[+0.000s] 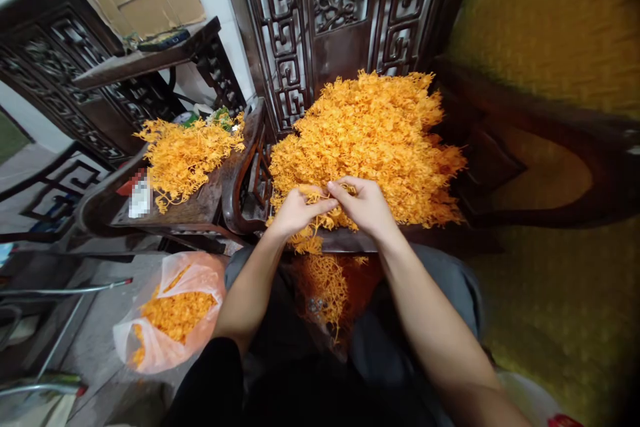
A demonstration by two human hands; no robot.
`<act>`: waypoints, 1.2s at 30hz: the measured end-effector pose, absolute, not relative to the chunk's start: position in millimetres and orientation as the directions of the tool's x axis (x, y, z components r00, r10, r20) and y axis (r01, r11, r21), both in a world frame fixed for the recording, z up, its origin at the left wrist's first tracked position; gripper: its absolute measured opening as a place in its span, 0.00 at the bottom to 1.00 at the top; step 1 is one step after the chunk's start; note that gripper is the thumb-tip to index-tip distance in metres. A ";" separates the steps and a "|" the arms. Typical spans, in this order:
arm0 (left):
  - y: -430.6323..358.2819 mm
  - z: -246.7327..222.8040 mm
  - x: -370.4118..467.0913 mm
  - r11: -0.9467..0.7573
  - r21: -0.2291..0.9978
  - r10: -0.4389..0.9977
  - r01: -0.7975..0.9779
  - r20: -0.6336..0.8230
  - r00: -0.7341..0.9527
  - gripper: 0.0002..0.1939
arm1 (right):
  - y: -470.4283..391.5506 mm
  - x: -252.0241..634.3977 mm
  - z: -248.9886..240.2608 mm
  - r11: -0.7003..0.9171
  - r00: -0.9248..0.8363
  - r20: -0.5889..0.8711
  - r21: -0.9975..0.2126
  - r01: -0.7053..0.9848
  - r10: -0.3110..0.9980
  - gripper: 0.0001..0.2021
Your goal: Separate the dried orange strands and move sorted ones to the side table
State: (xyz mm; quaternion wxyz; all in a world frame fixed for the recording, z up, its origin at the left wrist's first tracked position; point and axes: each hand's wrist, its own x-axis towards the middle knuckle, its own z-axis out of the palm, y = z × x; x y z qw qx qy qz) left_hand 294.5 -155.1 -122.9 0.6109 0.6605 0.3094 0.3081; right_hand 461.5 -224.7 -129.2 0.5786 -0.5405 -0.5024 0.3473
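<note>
A large heap of orange, stringy, curled pieces (pixel 370 133) lies on a dark carved wooden chair. At the heap's front edge my left hand (pixel 299 212) pinches an orange strand between thumb and fingers. Close beside it, nearly touching, my right hand (pixel 361 205) has its thumb and fingers closed on the same orange strands. More orange strands (pixel 325 287) hang below the seat edge, between my legs.
On the left, a smaller orange bunch (pixel 193 153) rests on a dark wooden side table (pixel 200 207). A plastic bag (pixel 160 353) with orange pieces stands on the floor at lower left. Metal-legged furniture (pixel 95 288) is at the far left.
</note>
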 end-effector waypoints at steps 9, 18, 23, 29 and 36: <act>-162.1 -128.6 304.4 -0.230 0.971 0.925 -0.069 0.240 0.293 0.19 | -227.4 433.7 -131.1 0.235 0.184 0.369 -0.831 0.505 0.911 0.15; -145.7 -124.5 284.7 -0.261 0.965 0.965 0.014 0.261 -0.010 0.19 | -234.1 464.1 -83.8 0.156 0.307 0.472 -0.717 0.680 0.827 0.20; -157.7 -127.0 291.8 -0.164 0.986 0.924 -0.023 0.162 0.345 0.19 | -123.9 539.3 -65.9 0.043 0.230 0.676 -0.361 0.932 0.700 0.25; -151.2 -128.7 283.8 -0.070 0.994 0.908 -0.086 0.099 0.407 0.17 | -84.6 565.3 -60.2 0.059 -0.019 0.526 -0.059 0.997 0.850 0.29; -149.1 -128.8 278.2 -0.060 0.988 0.856 -0.142 0.124 0.503 0.15 | -181.6 473.7 -68.3 0.318 -0.068 0.362 -0.693 0.647 0.930 0.18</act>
